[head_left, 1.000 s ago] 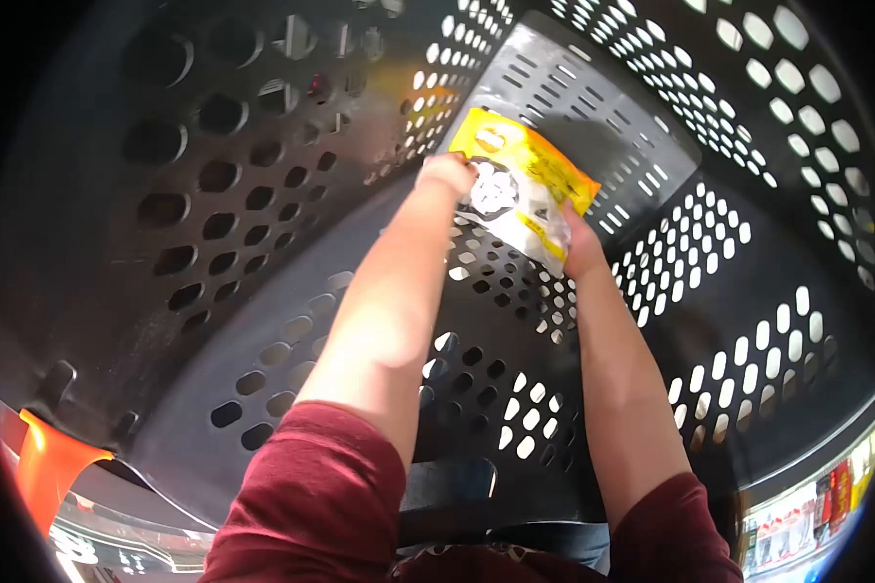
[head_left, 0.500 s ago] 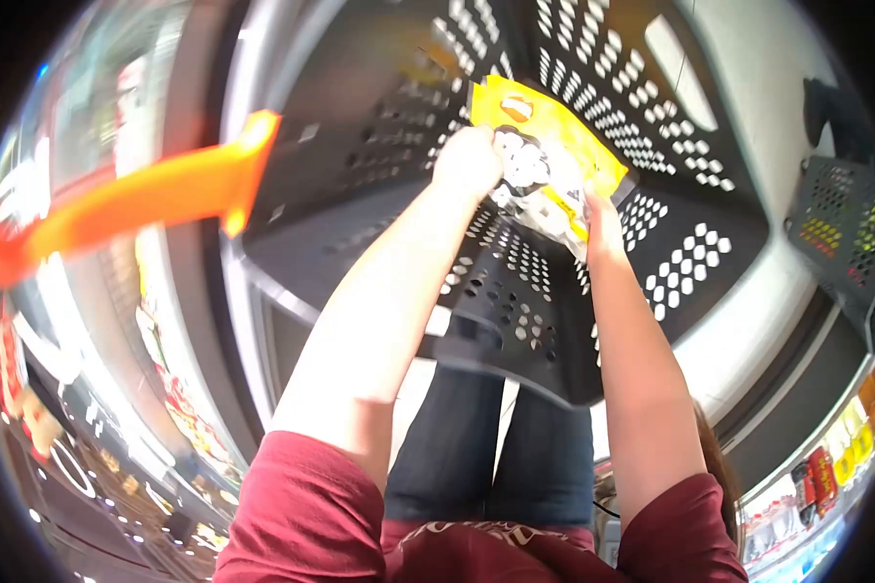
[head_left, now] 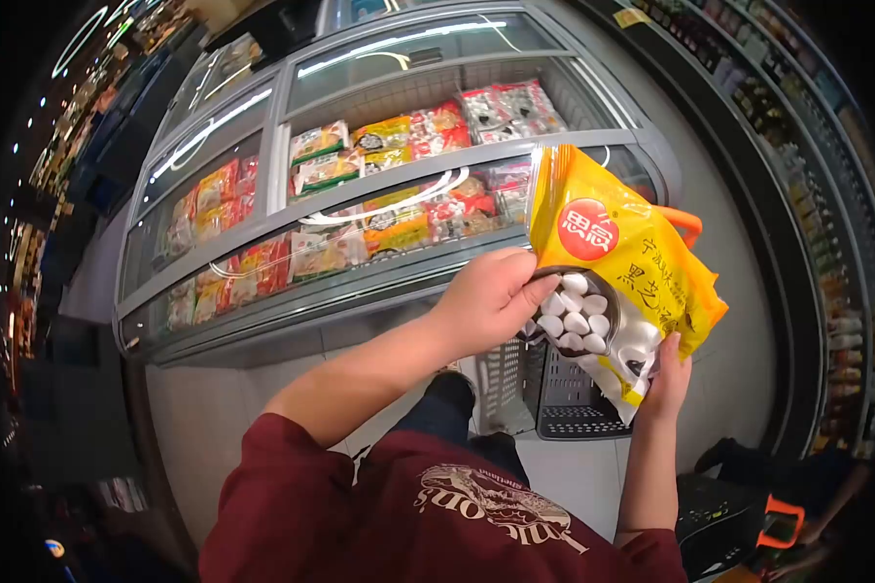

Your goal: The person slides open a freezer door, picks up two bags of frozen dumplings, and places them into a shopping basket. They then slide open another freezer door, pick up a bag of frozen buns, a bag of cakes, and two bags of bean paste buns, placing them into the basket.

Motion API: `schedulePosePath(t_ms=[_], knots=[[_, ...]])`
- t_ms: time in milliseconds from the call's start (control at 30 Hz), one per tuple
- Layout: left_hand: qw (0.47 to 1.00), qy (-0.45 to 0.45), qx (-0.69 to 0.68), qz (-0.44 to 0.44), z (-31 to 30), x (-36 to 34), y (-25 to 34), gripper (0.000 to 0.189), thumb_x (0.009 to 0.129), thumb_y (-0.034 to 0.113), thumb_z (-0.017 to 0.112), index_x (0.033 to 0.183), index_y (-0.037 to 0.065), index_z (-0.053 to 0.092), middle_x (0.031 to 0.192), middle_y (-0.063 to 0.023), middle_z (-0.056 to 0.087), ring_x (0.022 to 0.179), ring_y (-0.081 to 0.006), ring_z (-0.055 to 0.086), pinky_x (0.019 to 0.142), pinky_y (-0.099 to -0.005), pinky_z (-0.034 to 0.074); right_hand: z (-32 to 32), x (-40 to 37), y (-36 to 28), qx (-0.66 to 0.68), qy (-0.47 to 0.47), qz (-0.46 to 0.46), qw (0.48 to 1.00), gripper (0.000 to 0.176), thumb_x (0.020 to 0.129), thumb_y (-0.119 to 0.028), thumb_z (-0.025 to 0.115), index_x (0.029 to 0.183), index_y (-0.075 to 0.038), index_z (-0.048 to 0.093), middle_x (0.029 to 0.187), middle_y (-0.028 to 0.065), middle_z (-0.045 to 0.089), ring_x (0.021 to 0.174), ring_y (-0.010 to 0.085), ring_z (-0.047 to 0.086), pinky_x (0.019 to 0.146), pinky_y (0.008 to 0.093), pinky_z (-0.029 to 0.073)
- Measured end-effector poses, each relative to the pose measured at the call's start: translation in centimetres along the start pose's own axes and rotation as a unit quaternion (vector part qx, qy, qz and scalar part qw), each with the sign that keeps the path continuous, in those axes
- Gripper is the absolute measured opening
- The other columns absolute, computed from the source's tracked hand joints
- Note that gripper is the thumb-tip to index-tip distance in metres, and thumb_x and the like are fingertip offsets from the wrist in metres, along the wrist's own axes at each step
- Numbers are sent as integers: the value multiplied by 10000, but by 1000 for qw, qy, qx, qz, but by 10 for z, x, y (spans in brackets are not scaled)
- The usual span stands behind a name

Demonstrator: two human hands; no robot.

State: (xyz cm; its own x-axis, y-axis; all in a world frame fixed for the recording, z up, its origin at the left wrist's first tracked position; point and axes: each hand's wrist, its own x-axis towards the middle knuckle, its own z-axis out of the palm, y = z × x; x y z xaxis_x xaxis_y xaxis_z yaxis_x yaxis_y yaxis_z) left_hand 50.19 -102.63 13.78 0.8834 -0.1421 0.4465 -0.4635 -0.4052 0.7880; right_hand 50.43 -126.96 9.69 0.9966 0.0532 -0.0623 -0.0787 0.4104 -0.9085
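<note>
A yellow bag of frozen white balls (head_left: 642, 243) is held up in front of me, its printed face with a red round logo turned toward the camera. My left hand (head_left: 496, 299) pinches the bag's left edge between thumb and fingers. The lower right edge is gripped by my right hand (head_left: 669, 381), with its thumb on the front. Below and behind the bag, a dark shopping basket (head_left: 566, 389) with a perforated wall stands on the floor, partly hidden by the bag.
A glass-topped freezer (head_left: 413, 160) holding bagged foods stretches across the back and left. Store shelves (head_left: 817, 214) with bottles and packages line the right side. At the lower right are a person's dark clothing and another basket (head_left: 719, 520) with an orange handle.
The bag has come up out of the basket, closer to the camera, in both hands. The view has swung to the freezer, and the basket now appears lower and farther off.
</note>
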Motion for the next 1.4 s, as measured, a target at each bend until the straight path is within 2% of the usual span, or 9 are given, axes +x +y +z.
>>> schedulePosePath(t_ms=[233, 367, 433, 600, 700, 800, 900, 1167, 1400], knots=[[984, 154, 11, -90, -135, -14, -57, 268, 810, 198, 513, 663, -12, 434, 606, -144, 457, 561, -305, 451, 512, -361, 355, 152, 98, 33, -62, -148, 57, 985, 343, 851, -201, 469, 1097, 36, 437, 1018, 81, 525, 872, 146, 512, 755, 260, 403], [953, 162, -18, -255, -185, -13, -125, 238, 846, 215, 487, 747, -1, 493, 622, -8, 452, 601, -71, 392, 534, -237, 362, 225, 157, 69, -123, -162, 165, 965, 278, 841, -251, 483, 971, -7, 508, 798, 6, 528, 637, 69, 462, 564, 207, 365], [940, 149, -23, -306, -211, -7, -159, 263, 853, 240, 475, 759, -3, 516, 646, 11, 477, 617, -60, 401, 544, -226, 365, 241, 202, 101, -170, -158, 233, 944, 279, 830, -267, 503, 949, -15, 520, 770, 8, 519, 596, 68, 435, 524, 207, 335], [898, 238, -111, -353, -237, 21, -248, 350, 822, 292, 497, 628, 0, 483, 544, -34, 460, 521, -119, 402, 494, -286, 356, 305, 262, 127, -152, -141, 347, 915, 285, 830, -230, 503, 973, 17, 504, 821, 81, 552, 694, 156, 529, 613, 277, 427], [861, 181, -103, -464, -250, 33, -289, 299, 840, 240, 477, 963, -23, 549, 814, -48, 583, 732, -98, 528, 639, -234, 423, 308, 320, 181, -129, -191, 393, 890, 282, 829, -208, 502, 985, 26, 495, 849, 106, 560, 743, 180, 548, 667, 290, 447], [838, 164, -8, -520, -256, 51, -303, 315, 834, 254, 474, 949, -28, 555, 793, -78, 584, 723, -126, 544, 637, -261, 432, 329, 346, 215, -177, -175, 418, 874, 263, 838, -195, 479, 999, 13, 495, 904, 119, 561, 776, 213, 544, 681, 329, 452], [824, 182, -34, -535, -242, 26, -402, 344, 824, 276, 469, 927, -39, 562, 785, -110, 588, 737, -156, 555, 651, -288, 433, 314, 378, 277, -137, -182, 504, 833, 295, 844, -222, 475, 1000, 27, 501, 933, 126, 562, 793, 214, 548, 681, 323, 453], [778, 12, 127, -615, -227, 35, -471, 407, 808, 344, 424, 865, -29, 577, 873, -220, 574, 848, -348, 541, 755, -406, 412, 253, 431, 441, -231, -212, 500, 807, 292, 843, -252, 489, 1009, -12, 500, 913, 97, 569, 782, 199, 543, 701, 322, 447], [771, 43, 116, -625, -208, 7, -540, 371, 818, 329, 441, 810, -26, 546, 821, -218, 564, 814, -359, 531, 717, -406, 411, 264, 427, 457, -310, -196, 491, 790, 325, 847, -286, 488, 1044, -27, 492, 902, 44, 555, 738, 136, 494, 651, 270, 406]])
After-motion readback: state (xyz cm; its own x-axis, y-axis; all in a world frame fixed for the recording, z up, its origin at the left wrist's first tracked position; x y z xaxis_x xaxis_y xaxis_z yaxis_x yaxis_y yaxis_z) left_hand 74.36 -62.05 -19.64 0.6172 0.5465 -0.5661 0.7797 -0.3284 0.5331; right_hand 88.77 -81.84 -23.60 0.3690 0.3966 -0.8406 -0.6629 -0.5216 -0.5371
